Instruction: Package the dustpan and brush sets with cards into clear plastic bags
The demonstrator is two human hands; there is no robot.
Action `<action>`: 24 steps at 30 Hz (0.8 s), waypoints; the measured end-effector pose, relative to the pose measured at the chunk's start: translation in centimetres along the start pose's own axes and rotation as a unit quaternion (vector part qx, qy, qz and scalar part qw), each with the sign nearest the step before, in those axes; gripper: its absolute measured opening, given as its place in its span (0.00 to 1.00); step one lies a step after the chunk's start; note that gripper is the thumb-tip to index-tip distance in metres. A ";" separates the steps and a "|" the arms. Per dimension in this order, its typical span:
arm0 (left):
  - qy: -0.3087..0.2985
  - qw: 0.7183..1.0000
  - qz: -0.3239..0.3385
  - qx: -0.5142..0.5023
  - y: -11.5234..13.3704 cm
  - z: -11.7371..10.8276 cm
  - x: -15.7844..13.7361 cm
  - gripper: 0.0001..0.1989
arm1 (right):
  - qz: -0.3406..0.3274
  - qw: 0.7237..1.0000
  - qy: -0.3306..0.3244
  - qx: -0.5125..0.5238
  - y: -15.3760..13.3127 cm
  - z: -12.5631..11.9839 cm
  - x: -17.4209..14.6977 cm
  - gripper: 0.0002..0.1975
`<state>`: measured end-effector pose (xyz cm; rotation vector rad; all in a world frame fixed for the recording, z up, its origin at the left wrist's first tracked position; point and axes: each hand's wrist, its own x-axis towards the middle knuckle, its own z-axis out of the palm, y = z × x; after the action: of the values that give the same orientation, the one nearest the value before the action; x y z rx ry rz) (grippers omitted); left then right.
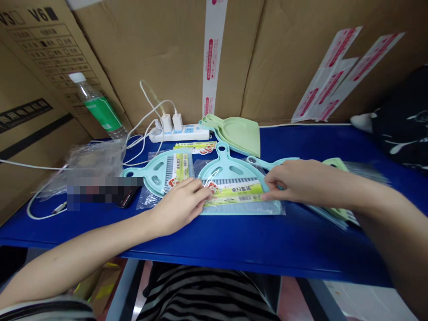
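Observation:
A light blue dustpan point(230, 167) with a grey-bristled brush lies in a clear plastic bag point(245, 208) in front of me, its handle pointing away. Across it runs a yellow-green label card point(239, 191). At the bag's left edge, the curled fingers of my left hand point(185, 200) grip the plastic beside the card. My right hand point(294, 180) pinches the right edge, thumb and forefinger together near the card's end. A second bagged blue dustpan set point(160, 171) lies to the left, partly behind my left hand.
Stacked green and blue dustpans point(242, 133) stand behind, beside label cards point(187, 146) and a power strip point(187, 132) with cables. More brushes point(337, 209) lie under my right forearm. A bottle point(100, 109), crumpled plastic point(93, 162) and cardboard point(160, 49) border the blue table point(214, 240).

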<state>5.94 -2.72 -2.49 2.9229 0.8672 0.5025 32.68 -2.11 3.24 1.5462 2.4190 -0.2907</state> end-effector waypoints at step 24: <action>-0.008 1.000 -0.002 0.000 -0.1 -0.1 0.0 0.09 | -0.135 0.964 -0.110 0.199 2.0 -1.7 0.1 0.15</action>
<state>5.84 -2.66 -2.45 2.9194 0.8715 0.4774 34.31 -0.72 4.76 1.2291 2.4880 -1.0000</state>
